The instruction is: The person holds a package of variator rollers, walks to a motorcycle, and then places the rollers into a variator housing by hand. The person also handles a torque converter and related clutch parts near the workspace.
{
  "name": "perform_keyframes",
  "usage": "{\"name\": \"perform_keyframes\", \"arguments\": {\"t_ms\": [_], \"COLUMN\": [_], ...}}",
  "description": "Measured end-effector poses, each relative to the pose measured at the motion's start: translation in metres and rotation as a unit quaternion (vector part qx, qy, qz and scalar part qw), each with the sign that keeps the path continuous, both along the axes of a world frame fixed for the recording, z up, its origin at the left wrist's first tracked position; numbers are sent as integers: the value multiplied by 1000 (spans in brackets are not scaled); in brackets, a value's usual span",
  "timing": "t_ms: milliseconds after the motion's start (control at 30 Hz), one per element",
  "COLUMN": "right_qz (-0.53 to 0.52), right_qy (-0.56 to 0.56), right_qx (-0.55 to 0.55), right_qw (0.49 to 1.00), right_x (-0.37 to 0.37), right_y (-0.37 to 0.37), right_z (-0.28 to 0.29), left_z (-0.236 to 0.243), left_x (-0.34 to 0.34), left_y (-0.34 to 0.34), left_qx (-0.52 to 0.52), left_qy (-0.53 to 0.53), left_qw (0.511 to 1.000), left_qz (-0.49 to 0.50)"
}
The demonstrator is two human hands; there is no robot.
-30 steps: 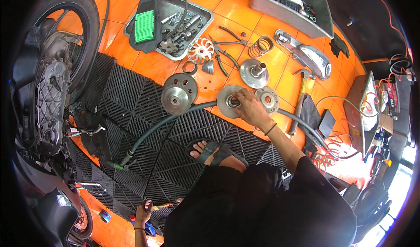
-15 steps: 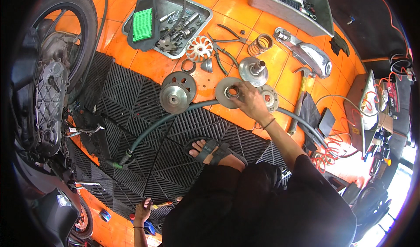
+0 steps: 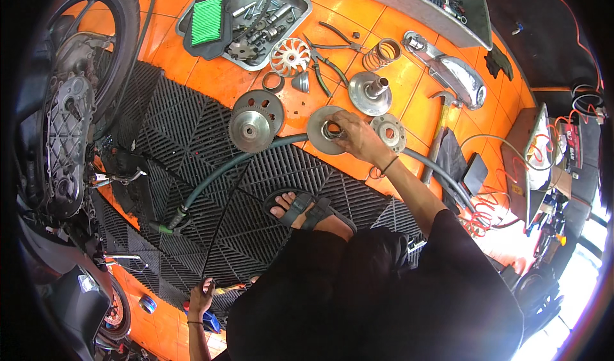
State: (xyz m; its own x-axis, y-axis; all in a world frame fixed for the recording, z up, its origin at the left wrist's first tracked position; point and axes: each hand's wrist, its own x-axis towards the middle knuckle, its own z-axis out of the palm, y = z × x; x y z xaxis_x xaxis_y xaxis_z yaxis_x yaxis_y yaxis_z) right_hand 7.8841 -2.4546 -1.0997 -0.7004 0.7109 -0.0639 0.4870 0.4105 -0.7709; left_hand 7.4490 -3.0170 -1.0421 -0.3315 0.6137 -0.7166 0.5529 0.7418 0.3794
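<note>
My right hand reaches over a round metal pulley disc on the orange floor. Its fingers close round the raised collar in the disc's middle. A flat metal ring plate with holes lies just right of this hand, and a shafted metal disc sits beyond it. Left of the pulley disc, a toothed clutch plate rests against a perforated plate. Low at the left, my left hand is closed with curled fingers; what it may hold is unclear. A yellow-handled brush is beside it.
A metal tray of parts, a fan-bladed disc, pliers, a coil spring and a hammer lie beyond. A hose crosses the black mat. A motorcycle stands left.
The view has shifted slightly, moving most things up in the picture. My right hand's fingers have shifted a little round the collar, and the pulley disc sits slightly further left. My left hand stays closed.
</note>
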Motion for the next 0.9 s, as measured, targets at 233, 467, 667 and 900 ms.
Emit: {"name": "perform_keyframes", "arguments": {"t_ms": [233, 467, 667, 900], "right_qz": [-207, -212, -180, -179], "right_qy": [6, -173, -182, -36], "right_qx": [55, 71, 71, 33], "right_qw": [977, 959, 964, 983], "right_x": [45, 121, 128, 73], "right_y": [-43, -125, -121, -100], "right_z": [24, -8, -21, 18], "left_z": [18, 9, 14, 61], "left_x": [12, 5, 5, 37], "left_y": [48, 42, 67, 145], "left_qx": [-41, -27, -13, 70], "left_qy": [7, 6, 1, -18], "left_qw": [999, 996, 998, 991], "left_qz": [-1, -89, -54, -111]}}
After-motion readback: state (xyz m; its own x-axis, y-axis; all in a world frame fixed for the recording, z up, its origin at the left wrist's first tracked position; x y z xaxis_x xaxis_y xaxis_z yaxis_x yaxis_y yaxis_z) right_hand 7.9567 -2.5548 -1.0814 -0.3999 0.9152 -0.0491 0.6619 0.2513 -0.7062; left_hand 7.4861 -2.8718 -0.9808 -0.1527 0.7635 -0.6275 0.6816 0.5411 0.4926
